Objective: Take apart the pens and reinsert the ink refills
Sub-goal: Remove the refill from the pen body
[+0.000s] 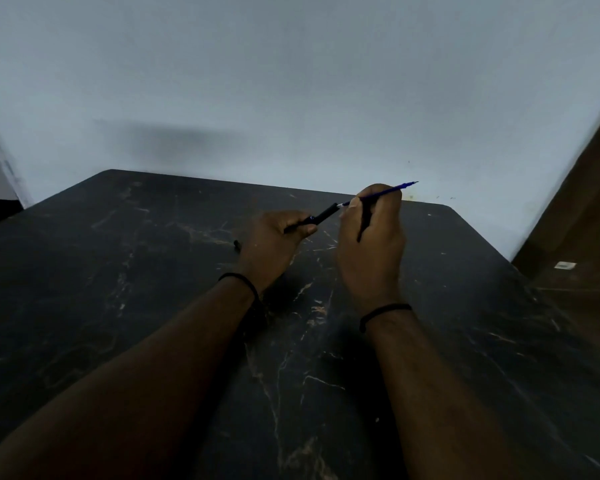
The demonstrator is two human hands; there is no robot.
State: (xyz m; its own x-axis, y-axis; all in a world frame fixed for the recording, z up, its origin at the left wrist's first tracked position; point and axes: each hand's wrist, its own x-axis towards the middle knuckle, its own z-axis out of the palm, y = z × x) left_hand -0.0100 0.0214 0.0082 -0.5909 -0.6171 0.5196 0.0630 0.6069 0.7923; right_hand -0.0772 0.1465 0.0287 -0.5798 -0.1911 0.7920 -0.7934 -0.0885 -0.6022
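Note:
My left hand (274, 239) grips a black pen barrel (323, 215) that points up and to the right. My right hand (374, 237) pinches a thin blue ink refill (392, 190); its lower end sits just off the barrel's open mouth, and its tip sticks out past my fingers toward the wall. A dark slim piece (363, 221) also lies in my right hand, between the fingers. Both hands hover above the black marbled table (153, 289).
A small black part (236, 244) lies on the table just left of my left hand. A pale wall (291, 98) stands right behind the table's far edge. Brown wooden furniture (575, 237) borders the table on the right.

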